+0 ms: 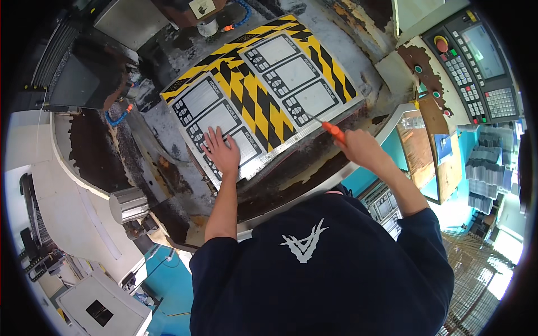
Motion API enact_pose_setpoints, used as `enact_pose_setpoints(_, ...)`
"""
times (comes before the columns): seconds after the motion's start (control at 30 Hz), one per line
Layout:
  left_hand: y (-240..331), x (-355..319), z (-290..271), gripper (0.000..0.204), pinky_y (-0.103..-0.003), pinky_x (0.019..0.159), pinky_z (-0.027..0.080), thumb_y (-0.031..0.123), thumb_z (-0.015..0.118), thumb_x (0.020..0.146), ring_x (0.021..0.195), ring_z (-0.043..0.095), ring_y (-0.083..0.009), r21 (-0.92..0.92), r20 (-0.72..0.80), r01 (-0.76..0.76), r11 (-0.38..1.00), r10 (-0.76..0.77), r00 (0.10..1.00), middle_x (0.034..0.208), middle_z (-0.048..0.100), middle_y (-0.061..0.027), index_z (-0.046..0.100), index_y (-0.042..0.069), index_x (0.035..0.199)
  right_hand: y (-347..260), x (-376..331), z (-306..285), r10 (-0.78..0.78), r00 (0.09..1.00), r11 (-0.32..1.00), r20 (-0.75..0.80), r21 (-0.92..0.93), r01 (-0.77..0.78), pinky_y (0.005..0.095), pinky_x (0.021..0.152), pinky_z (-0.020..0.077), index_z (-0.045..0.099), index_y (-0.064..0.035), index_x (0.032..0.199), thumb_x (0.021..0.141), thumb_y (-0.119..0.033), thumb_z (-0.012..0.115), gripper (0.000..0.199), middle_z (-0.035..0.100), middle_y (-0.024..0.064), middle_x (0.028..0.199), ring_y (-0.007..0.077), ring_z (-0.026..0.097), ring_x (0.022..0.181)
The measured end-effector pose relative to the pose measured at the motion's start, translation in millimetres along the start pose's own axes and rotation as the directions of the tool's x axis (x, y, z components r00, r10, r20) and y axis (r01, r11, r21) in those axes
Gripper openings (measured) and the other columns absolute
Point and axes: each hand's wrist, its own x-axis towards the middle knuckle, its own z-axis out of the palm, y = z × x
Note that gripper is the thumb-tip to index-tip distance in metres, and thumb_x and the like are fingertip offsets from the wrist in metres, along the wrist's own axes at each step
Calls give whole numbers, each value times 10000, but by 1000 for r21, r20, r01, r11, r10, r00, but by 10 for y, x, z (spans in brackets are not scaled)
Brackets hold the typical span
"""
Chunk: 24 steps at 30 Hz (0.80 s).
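Observation:
A flat metal sheet (263, 92) with yellow and black diagonal stripes and several grey cut-out panel shapes lies on the machine bed. My left hand (221, 151) presses flat, fingers spread, on the sheet's near-left corner panel. My right hand (361, 148) is closed around an orange-handled screwdriver (330, 127). Its thin shaft points left to the sheet's near-right edge, by the lowest right panel.
The rusty, dirty machine bed (168, 168) surrounds the sheet. A control panel (476, 61) with keypad and screen stands at the upper right. Blue coolant hoses (117, 117) sit at the left, a grey cylinder (129, 204) at the lower left, stacked grey parts (485, 168) at the right.

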Motion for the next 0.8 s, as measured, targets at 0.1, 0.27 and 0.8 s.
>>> enact_pose_setpoints(0.1, -1, -1, 3, 472, -533, 1216, 118, 268, 551, 961, 1484, 292, -312, -3, -3, -5, 1000, 5, 1000, 1568, 403, -102, 537, 112, 1407, -2, -88, 34, -14, 998, 1000, 54, 7, 14, 525, 686, 545, 663, 21, 831, 941, -356, 633, 393, 681, 234, 774, 430, 675, 751)
enact_pose_setpoints(0.27, 12, 9, 10, 471, -537, 1215, 120, 272, 547, 964, 1483, 290, -317, -7, 0, -5, 1000, 5, 1000, 1565, 405, -108, 536, 105, 1404, 295, -147, 15, 55, 996, 998, 73, 27, -57, 529, 704, 531, 674, 33, 778, 941, -350, 634, 418, 664, 255, 741, 447, 662, 752)
enact_pose_setpoints(0.8, 30, 7, 12, 471, -533, 1217, 120, 260, 559, 960, 1485, 293, -311, 16, 8, 11, 1000, -11, 1000, 1574, 397, -100, 532, 117, 1408, -238, 921, 154, -85, 979, 978, -186, 170, 117, 541, 716, 513, 645, 59, 828, 964, -353, 597, 437, 656, 273, 758, 466, 652, 762)
